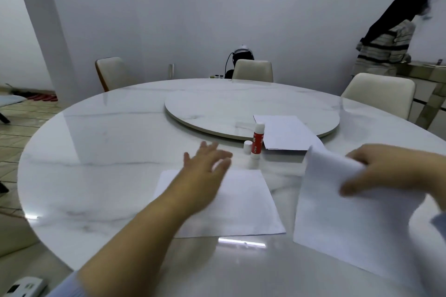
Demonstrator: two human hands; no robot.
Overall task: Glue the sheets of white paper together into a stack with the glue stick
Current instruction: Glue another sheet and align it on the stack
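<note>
Paper sheets are what we glue here, and we see them in three spots on the white marble surface (96, 152). Starting on the left, our left hand (205, 169) floats above the far edge of a flat sheet (243, 205) lying right in front of us. Its fingers are spread out straight and the hand is a bit blurry. It holds nothing.

Just past that hand stands the glue stick (257, 141), red and white, upright, with its small white cap (247, 146) sitting beside it. So the glue looks open and ready.

Behind the glue stick more paper (287, 132) rests half on the round turning plate (217, 108) in the middle of the surface. We cannot tell how many sheets are there.

On the right, our right hand (386, 171) pinches the top edge of another sheet (350, 224). Its fingers are curled around it, so the top bends and the bottom hangs low near the surface.

We think the paper is very light, thin and floppy. It bends fast and could crease or slide on the shiny surface. It seems best to take it by an edge or a corner, gently, and press a flat hand on the sheet below so it stays put.
</note>
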